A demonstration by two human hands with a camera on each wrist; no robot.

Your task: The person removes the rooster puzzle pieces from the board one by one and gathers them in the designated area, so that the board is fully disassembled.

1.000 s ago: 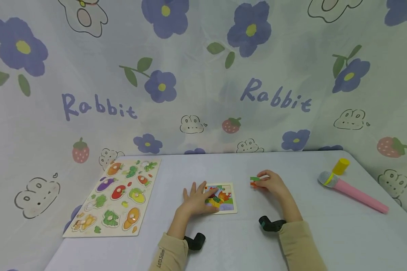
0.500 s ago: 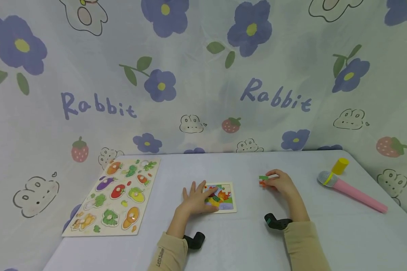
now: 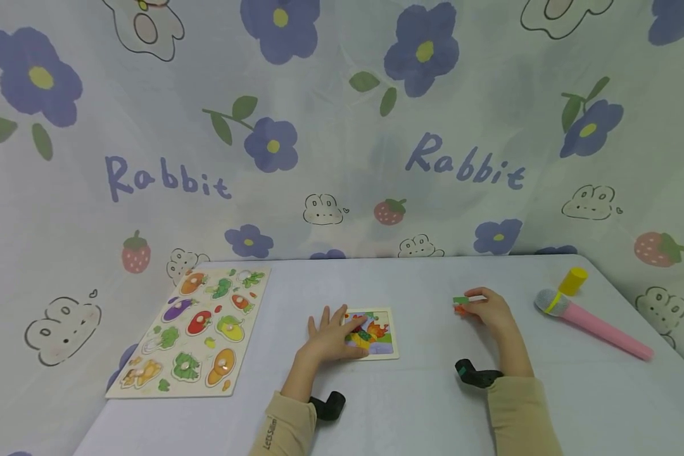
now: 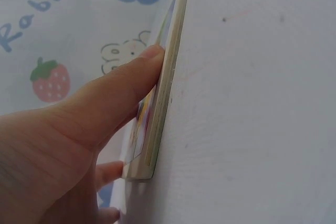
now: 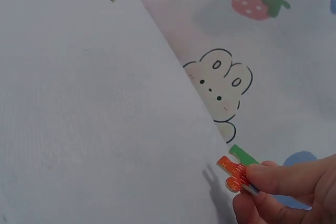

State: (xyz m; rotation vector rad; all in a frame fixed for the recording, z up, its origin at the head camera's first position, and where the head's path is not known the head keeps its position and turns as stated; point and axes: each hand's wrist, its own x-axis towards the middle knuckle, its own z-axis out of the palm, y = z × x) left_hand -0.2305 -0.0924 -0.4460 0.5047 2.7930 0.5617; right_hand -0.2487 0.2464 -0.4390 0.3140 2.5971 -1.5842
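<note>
A small jigsaw puzzle in a pale wooden frame (image 3: 395, 345) lies at the middle of the table, showing a colourful picture. My left hand (image 3: 326, 339) rests on its left part with fingers spread, covering that side. In the left wrist view, the thumb presses along the near edge of the puzzle frame (image 4: 168, 72). Off to the right, my right hand (image 3: 491, 311) pinches a green and orange puzzle piece (image 3: 460, 305) between thumb and fingers. The right wrist view shows this jigsaw piece (image 5: 231, 167) held up, its shadow falling on the tabletop.
A large wooden vegetable peg board (image 3: 205, 335) lies at the left. At the right are a pink toy microphone (image 3: 601, 329) and a yellow cylinder (image 3: 573, 280). Behind the white table (image 3: 422, 405) hangs a patterned cloth (image 3: 342, 152).
My right hand has moved to the right, away from the puzzle frame, carrying the jigsaw piece, which has turned slightly. My left hand has stayed in place on the puzzle.
</note>
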